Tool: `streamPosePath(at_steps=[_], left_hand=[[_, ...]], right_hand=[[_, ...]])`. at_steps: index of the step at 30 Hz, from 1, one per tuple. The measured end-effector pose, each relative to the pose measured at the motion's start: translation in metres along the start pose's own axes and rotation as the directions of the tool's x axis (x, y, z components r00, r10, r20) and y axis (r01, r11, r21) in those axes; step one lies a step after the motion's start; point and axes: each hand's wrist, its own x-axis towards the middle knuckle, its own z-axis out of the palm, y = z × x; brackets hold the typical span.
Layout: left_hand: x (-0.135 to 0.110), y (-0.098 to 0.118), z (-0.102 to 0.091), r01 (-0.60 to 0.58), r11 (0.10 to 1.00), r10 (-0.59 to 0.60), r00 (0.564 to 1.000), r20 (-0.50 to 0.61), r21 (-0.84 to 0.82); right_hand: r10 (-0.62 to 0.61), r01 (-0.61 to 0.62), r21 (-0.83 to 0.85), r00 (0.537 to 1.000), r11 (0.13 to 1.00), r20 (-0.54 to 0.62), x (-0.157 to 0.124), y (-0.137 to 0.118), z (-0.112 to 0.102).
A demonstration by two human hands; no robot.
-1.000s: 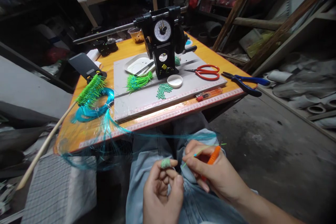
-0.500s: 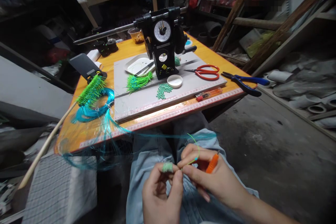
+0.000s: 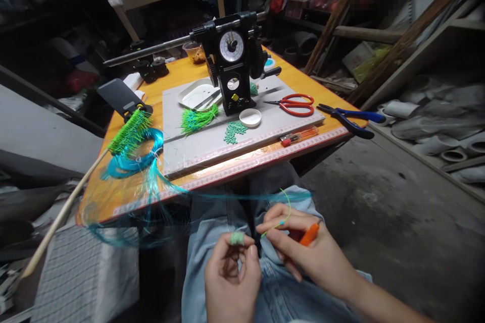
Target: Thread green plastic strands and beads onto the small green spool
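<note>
Over my lap, my right hand (image 3: 322, 257) pinches a thin bright green line (image 3: 290, 206) between thumb and fingers. A small blue knot or bead (image 3: 281, 222) sits on this line, and its free end curves upward. Tucked in the same hand is an orange-handled tool (image 3: 310, 234) whose tip is mostly hidden. To its left, my left hand (image 3: 232, 280) is curled with thumb and index fingertip together; whatever lies between them is too small to make out. Green tape (image 3: 237, 238) wraps that index finger. The two hands are slightly apart.
On the orange table (image 3: 91, 181) stands a black machine with a dial (image 3: 231, 68). Around it are red-handled scissors (image 3: 297, 105), blue pliers (image 3: 350, 118), green beads (image 3: 234, 132), a white dish (image 3: 250, 118) and green line bundles (image 3: 199, 119). Blue strands (image 3: 155, 176) hang over the front edge.
My hands have separated: fingertips that met now have a gap. My right hand still holds the green line and orange tool. The view has shifted slightly.
</note>
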Motion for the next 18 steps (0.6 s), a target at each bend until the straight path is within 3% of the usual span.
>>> streamPosePath(at_steps=[3,18], left_hand=[[-0.0007,-0.0025,0.0013,0.000,1.000,0.001,0.999,0.033,-0.025],[0.0017,-0.0005,-0.0013,-0.043,0.999,0.043,0.999,-0.019,-0.003]], right_hand=[[0.008,-0.008,-0.019,1.000,1.000,0.023,-0.0009,0.0001,-0.0006],[-0.032,0.032,-0.056,0.999,0.998,-0.004,-0.0013,0.0012,-0.0033]])
